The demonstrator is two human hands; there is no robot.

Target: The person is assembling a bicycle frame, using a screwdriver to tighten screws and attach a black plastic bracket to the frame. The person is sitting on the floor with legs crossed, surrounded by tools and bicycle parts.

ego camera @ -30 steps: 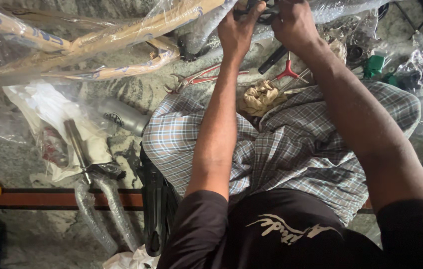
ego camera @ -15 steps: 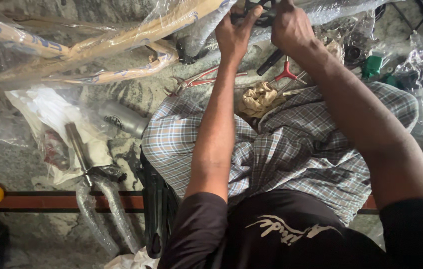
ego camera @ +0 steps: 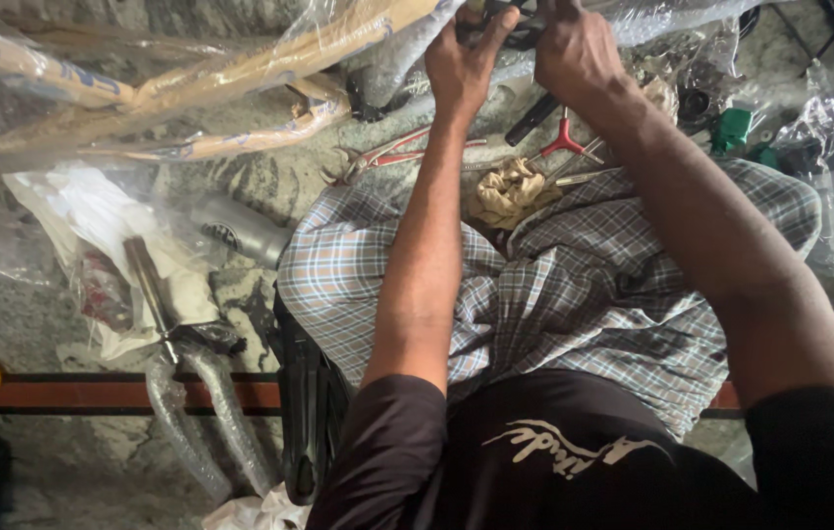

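Rough stone floor (ego camera: 240, 186), tools strewn. Left hand (ego camera: 466, 59) and right hand (ego camera: 574, 49) both clenched on dark part (ego camera: 505, 15) of plastic-wrapped frame (ego camera: 240, 69), steadying it at far edge.

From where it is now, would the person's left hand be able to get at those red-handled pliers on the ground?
Probably yes. The left hand grips a dark part up top; the red-handled pliers lie uncovered just below, nothing between.
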